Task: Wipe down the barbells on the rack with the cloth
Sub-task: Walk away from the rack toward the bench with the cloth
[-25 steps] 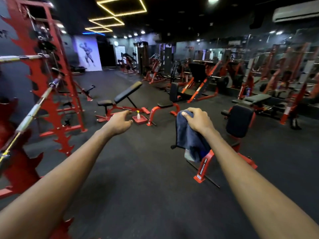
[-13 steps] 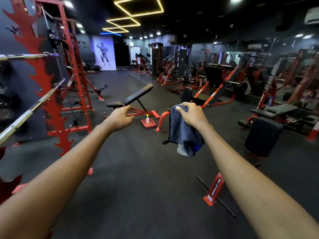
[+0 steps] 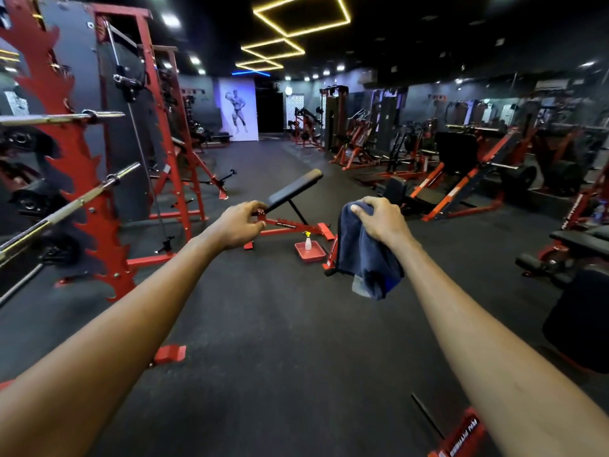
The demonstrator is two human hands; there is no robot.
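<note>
Grips the cloth (image 3: pixel 364 258) bunched in the right hand (image 3: pixel 379 222), well right of the rack (image 3: pixel 102 252) bearing the barbells (image 3: pixel 75 205); holds the left hand (image 3: pixel 239 225) loose, empty. Could snag that dangling cloth on the rack's jagged teeth.

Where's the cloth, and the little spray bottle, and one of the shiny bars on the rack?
cloth (image 3: pixel 364 255): head view, on its hanging dark blue middle.
spray bottle (image 3: pixel 308 243): head view, on its pale body.
barbell (image 3: pixel 66 212): head view, on the shaft of the lower, slanted bar.
</note>
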